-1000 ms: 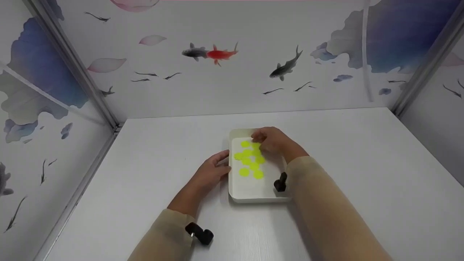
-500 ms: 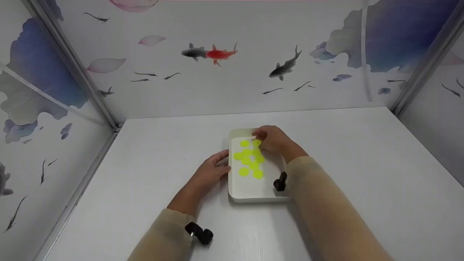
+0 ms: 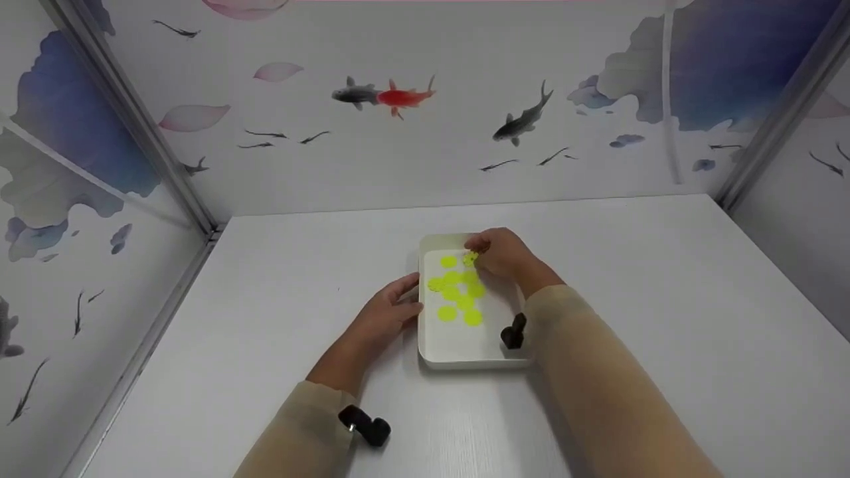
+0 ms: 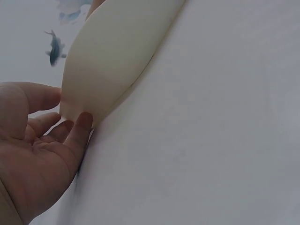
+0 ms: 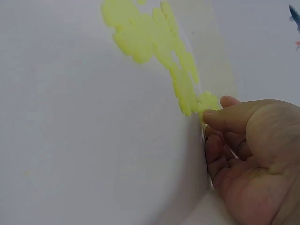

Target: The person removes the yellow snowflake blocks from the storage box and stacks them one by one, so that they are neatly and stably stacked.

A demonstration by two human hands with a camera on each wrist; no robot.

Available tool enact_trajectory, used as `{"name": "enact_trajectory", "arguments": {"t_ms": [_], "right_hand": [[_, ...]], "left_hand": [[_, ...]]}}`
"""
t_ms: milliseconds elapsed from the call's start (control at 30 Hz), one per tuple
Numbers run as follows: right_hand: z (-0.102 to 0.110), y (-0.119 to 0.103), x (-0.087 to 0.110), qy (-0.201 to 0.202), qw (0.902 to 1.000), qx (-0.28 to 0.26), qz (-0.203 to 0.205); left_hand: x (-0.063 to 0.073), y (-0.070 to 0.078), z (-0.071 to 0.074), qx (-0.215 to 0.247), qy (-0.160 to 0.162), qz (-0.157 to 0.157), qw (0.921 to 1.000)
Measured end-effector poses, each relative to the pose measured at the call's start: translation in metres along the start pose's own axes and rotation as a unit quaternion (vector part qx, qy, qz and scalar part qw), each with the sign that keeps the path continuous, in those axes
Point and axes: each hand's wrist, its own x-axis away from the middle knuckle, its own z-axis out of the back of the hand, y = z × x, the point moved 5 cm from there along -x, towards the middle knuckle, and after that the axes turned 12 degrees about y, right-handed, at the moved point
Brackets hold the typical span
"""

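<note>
On the table is a shallow white tray (image 3: 468,344), longer than wide. Several flat, bright yellow pieces (image 3: 451,292) lie in it, some overlapping; up close in the right wrist view these yellow pieces (image 5: 152,35) have scalloped, flower-like edges. At the far right of the group my right hand (image 3: 503,255) pinches one yellow flower-shaped piece (image 5: 208,100) between thumb and finger, tilted up from the tray floor. Fingertips of my left hand (image 3: 384,313) touch the tray's left side from outside; the left wrist view shows them against the outer wall (image 4: 112,56).
The white tabletop (image 3: 299,279) surrounds the tray. Printed panels with fish and petals stand at the back (image 3: 412,159) and both sides. A small black device (image 3: 366,426) sits on the left sleeve, another black device (image 3: 513,332) at the right cuff.
The right hand has shifted slightly away from me and right, and the flower-shaped piece at its fingertips has lifted and tilted with it. The left hand and the tray stay in place.
</note>
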Motion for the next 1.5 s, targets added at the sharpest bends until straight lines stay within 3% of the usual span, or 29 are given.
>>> {"name": "enact_trajectory", "arguments": {"t_ms": [200,500,733,1000,1200,1500], "right_hand": [[0.001,-0.001,-0.001,0.007,0.9999,0.0,-0.011],[0.001,-0.002,-0.004,0.008,0.9999,-0.01,0.003],[0.004,-0.004,-0.002,-0.001,0.9962,-0.085,-0.018],[0.017,-0.013,0.009,-0.026,0.9821,-0.185,0.027],[0.026,-0.016,0.02,-0.017,0.9779,-0.207,0.027],[0.029,-0.011,0.024,-0.013,0.975,-0.222,0.006]], "left_hand": [[-0.001,-0.002,0.0,0.015,-0.008,-0.002,0.9999],[-0.004,-0.004,0.003,0.048,-0.023,-0.008,0.9985],[-0.006,-0.007,0.004,0.053,-0.016,-0.003,0.9985],[-0.008,-0.008,0.005,0.082,-0.013,0.015,0.9964],[-0.009,-0.005,0.006,0.129,-0.013,0.041,0.9908],[-0.014,-0.006,0.007,0.141,-0.001,0.065,0.988]]}}
